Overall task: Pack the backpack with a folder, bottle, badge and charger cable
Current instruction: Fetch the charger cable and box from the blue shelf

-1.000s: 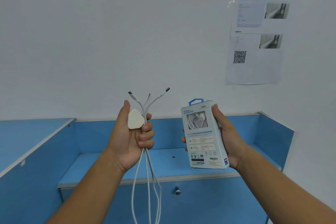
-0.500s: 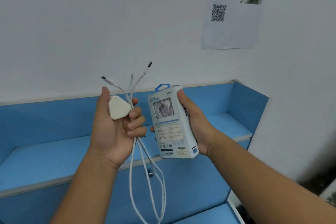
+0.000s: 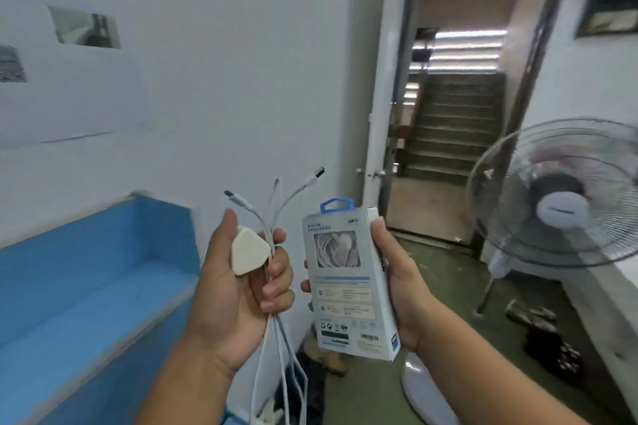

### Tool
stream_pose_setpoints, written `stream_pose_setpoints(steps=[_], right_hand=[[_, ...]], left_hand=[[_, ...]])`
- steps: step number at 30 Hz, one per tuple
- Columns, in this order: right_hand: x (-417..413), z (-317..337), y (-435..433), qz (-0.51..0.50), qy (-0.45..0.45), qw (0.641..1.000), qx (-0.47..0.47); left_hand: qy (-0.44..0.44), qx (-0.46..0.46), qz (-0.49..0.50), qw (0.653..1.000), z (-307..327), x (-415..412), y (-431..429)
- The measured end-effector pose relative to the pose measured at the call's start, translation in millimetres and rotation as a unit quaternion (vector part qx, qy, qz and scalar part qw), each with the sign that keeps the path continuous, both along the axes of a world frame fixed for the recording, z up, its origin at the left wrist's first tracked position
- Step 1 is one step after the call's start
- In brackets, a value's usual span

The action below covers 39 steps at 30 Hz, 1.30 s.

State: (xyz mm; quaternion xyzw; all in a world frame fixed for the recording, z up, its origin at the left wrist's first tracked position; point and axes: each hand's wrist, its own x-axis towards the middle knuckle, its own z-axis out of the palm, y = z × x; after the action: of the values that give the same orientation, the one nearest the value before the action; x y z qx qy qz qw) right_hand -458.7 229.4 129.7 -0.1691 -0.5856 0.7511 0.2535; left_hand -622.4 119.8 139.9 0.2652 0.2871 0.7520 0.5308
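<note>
The left hand [image 3: 241,290] is closed around the charger cable [image 3: 281,348] and its white plug [image 3: 249,249]; the right hand [image 3: 397,283] clasps a boxed earphone pack [image 3: 348,290], both raised chest-high

From my feed the room was evenly lit, soft and shadowless. Brightest spot was blown-out slats above the stairs [image 3: 462,48] through the doorway [image 3: 473,97]. Motion blur smeared the wall papers [image 3: 83,28]; wide-angle bending at edges, fan [image 3: 559,193] soft.
</note>
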Motion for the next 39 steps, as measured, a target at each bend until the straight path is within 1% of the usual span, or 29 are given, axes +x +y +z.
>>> stream_pose_setpoints(steps=[2, 3, 5, 7, 11, 13, 15, 18, 22, 25, 26, 28, 29, 31, 34, 36, 38, 39], right_hand=[[68, -9, 9, -0.092, -0.004, 0.996, -0.006], [121, -15, 10, -0.16, 0.007, 0.987, -0.011], [176, -21, 3, -0.232, -0.009, 0.972, -0.014], [247, -28, -15, -0.328, 0.016, 0.944, -0.03], [378, -43, -70, -0.487, 0.083, 0.868, -0.045], [429, -53, -102, -0.54, 0.102, 0.834, -0.053], [465, -61, -134, -0.579, 0.104, 0.808, -0.038], [506, -71, -179, -0.655, 0.093, 0.749, -0.037], [531, -79, -229, -0.733, 0.081, 0.674, -0.044], [534, -81, -254, -0.776, 0.068, 0.625, -0.053], [536, -82, -264, -0.798, 0.061, 0.597, -0.058], [538, -80, -273, -0.814, 0.037, 0.574, -0.08], [539, -80, -278, -0.825, 0.029, 0.557, -0.091], [541, -76, -284, -0.835, 0.015, 0.541, -0.104], [543, -68, -286, -0.84, -0.031, 0.526, -0.127], [543, -63, -283, -0.847, -0.091, 0.502, -0.149], [544, -59, -282, -0.858, -0.195, 0.447, -0.163], [544, -58, -281, -0.856, -0.26, 0.415, -0.166]], left_hand=[[0.011, -0.004, -0.082, 0.997, -2, 55, 40], [0.018, -0.01, -0.149, 0.989, -4, 102, 63], [0.017, -0.015, -0.222, 0.975, -9, 150, 87], [0.018, -0.018, -0.315, 0.949, -17, 221, 110], [0.046, -0.033, -0.481, 0.875, -34, 373, 119], [0.052, -0.056, -0.54, 0.838, -42, 442, 105], [0.052, -0.07, -0.589, 0.804, -50, 498, 91], [0.064, -0.089, -0.653, 0.749, -58, 561, 65], [0.084, -0.099, -0.729, 0.672, -65, 610, 39], [0.106, -0.091, -0.762, 0.632, -69, 637, 29], [0.115, -0.088, -0.779, 0.61, -70, 648, 25], [0.119, -0.089, -0.786, 0.6, -71, 659, 24], [0.124, -0.09, -0.792, 0.591, -71, 665, 24], [0.149, -0.082, -0.801, 0.575, -70, 678, 26], [0.263, -0.06, -0.78, 0.564, -73, 699, 38], [0.358, -0.035, -0.739, 0.57, -82, 718, 50], [0.467, 0.024, -0.675, 0.571, -100, 745, 57], [0.525, 0.065, -0.636, 0.562, -112, 758, 59]])
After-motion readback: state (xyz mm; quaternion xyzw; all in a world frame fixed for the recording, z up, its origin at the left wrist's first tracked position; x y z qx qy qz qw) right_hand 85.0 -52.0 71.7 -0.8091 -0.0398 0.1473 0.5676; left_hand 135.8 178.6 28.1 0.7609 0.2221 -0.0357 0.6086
